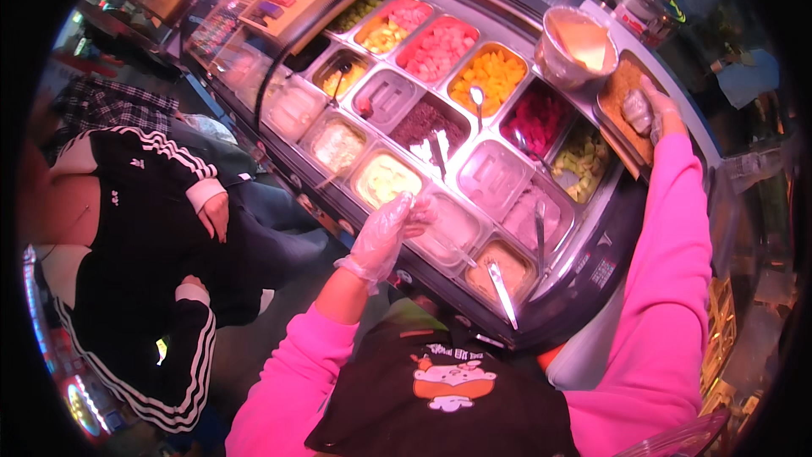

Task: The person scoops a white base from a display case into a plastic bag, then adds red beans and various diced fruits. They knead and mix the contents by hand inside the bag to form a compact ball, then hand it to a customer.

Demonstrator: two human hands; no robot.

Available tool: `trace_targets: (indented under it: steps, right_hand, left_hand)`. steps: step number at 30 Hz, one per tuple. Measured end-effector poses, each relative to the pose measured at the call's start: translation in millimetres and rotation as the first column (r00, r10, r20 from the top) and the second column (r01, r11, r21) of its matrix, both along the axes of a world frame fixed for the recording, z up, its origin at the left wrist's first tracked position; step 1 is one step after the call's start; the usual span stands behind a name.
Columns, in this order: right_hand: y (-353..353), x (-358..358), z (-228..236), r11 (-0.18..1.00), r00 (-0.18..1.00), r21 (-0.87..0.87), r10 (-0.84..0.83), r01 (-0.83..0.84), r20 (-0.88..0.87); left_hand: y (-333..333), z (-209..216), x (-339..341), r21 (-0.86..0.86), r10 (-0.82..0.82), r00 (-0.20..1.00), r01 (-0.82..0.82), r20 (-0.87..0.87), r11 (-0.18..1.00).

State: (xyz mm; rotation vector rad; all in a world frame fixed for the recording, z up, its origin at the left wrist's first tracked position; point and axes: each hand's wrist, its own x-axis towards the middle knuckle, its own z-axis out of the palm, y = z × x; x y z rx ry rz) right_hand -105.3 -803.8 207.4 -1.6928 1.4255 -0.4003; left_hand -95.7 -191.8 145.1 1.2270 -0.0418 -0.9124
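My left hand (382,233), in a clear plastic glove, hovers over the near edge of the topping counter, beside a tub of pale yellow cream (386,178). Its fingers are loosely stretched and nothing shows in them. Far right, my gloved right hand (664,110) is closed around a pale, rounded lump (636,110), whose exact kind I cannot make out. That lump rests at a tray of brown crumbs or powder (624,78). Just left of this tray stands a large metal bowl (554,68) with a light tan, flat piece in it.
Steel tubs hold pink cubes (437,49), orange fruit pieces (488,76), dark red pieces (534,118) and green chunks (582,165). Several have spoons; one spoon handle (501,292) sticks out near me. Some tubs have clear lids (489,173). At left stands a person in a black jacket (144,228).
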Motion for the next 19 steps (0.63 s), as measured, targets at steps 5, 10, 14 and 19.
trace_targets:
  steps: [5,10,14,19]
  right_hand:
    - [126.6,2.6,16.9,0.114,0.988,-0.993,0.156,-0.008,0.01]
    - [394.5,19.1,-70.2,0.36,0.503,-0.697,0.865,-0.621,-0.001]
    - [533.1,96.2,-136.2,0.316,0.258,-0.803,0.943,-0.505,0.209]
    - [600.1,151.2,-222.9,0.017,0.114,-0.414,0.971,-0.91,-0.21]
  left_hand:
    - [47.2,-10.7,56.6,0.209,0.086,0.948,-0.156,0.306,0.965]
    - [57.5,-50.6,156.8,0.29,0.225,0.912,-0.331,0.343,0.898]
    - [70.7,-90.9,223.4,0.389,0.139,0.885,-0.33,0.443,0.86]
    - [95.0,-127.8,269.6,0.734,-0.193,0.938,-0.088,0.289,0.673]
